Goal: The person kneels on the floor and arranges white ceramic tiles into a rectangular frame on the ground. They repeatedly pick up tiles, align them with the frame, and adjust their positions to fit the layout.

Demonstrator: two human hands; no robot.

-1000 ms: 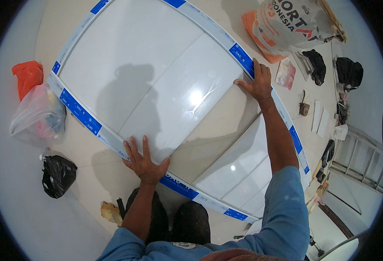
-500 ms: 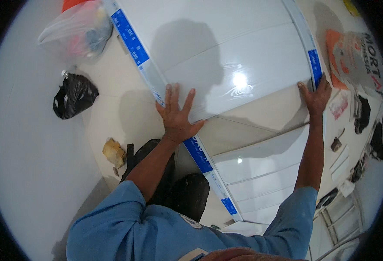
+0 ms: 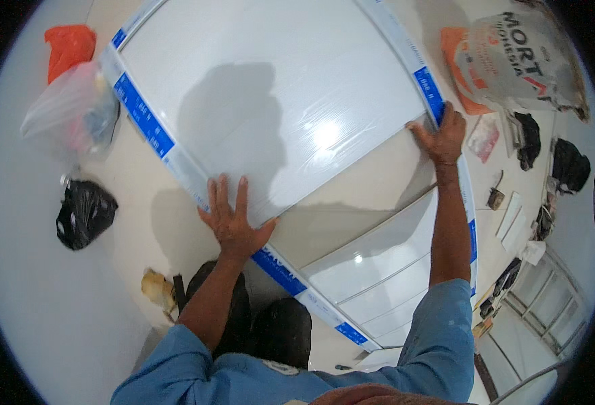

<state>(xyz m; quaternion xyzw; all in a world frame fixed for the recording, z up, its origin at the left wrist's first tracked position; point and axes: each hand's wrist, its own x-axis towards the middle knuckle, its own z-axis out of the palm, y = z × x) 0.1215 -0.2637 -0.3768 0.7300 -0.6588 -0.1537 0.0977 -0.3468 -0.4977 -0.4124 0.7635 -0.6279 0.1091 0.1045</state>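
A white glossy panel (image 3: 324, 61) lies in a long white frame (image 3: 145, 115) with blue printed film. My left hand (image 3: 233, 223) rests with spread fingers on the panel's near corner and the left rail. My right hand (image 3: 445, 138) has its fingers over the outer edge of the right rail and its thumb at the panel's lower edge. Below a gap showing beige floor, a second white panel (image 3: 372, 256) with parallel seams lies between the rails.
An orange bag (image 3: 68, 47), clear bag (image 3: 68, 108) and black bag (image 3: 85, 212) lie left. A large sack (image 3: 513, 67), black items (image 3: 567, 165) and thin white strips (image 3: 510, 219) are at right. A metal ladder (image 3: 540, 304) is lower right. My knees (image 3: 280, 331) are below.
The view swung round and partly back, shifting the scene in the picture. Both hands stay at about the same places on the panel and rails.
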